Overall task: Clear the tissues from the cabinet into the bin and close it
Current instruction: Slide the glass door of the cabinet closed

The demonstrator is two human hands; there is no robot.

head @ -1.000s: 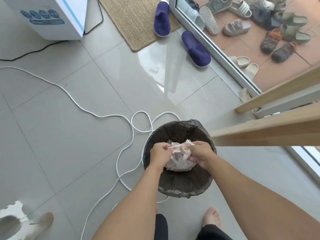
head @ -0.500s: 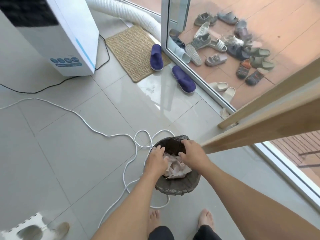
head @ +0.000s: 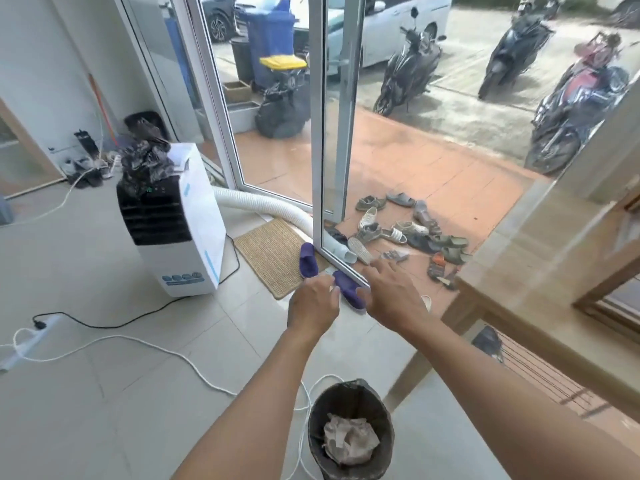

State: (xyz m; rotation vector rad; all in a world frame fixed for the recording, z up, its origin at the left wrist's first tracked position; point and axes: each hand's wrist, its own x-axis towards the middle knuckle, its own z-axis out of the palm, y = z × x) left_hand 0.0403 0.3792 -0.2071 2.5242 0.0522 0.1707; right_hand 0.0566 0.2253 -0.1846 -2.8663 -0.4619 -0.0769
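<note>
A small round bin (head: 349, 393) lined with a black bag stands on the floor at the bottom of the view. A crumpled wad of tissues (head: 349, 439) lies inside it. My left hand (head: 313, 306) and my right hand (head: 394, 296) are raised well above the bin, side by side, and hold nothing. The left hand's fingers are loosely curled; the right hand's fingers are spread. The cabinet shows only as a wooden, glass-topped surface (head: 540, 265) at the right.
A white cable (head: 145, 341) loops across the tiled floor up to the bin. A white air cooler (head: 173, 223) stands at the left, with a woven mat (head: 273, 254) and purple slippers (head: 346, 289) by the glass door (head: 332, 133). Several shoes lie outside.
Both hands let go of the tissues, which now lie in the bin, and rose away from it. The view has tilted up from the floor toward the door.
</note>
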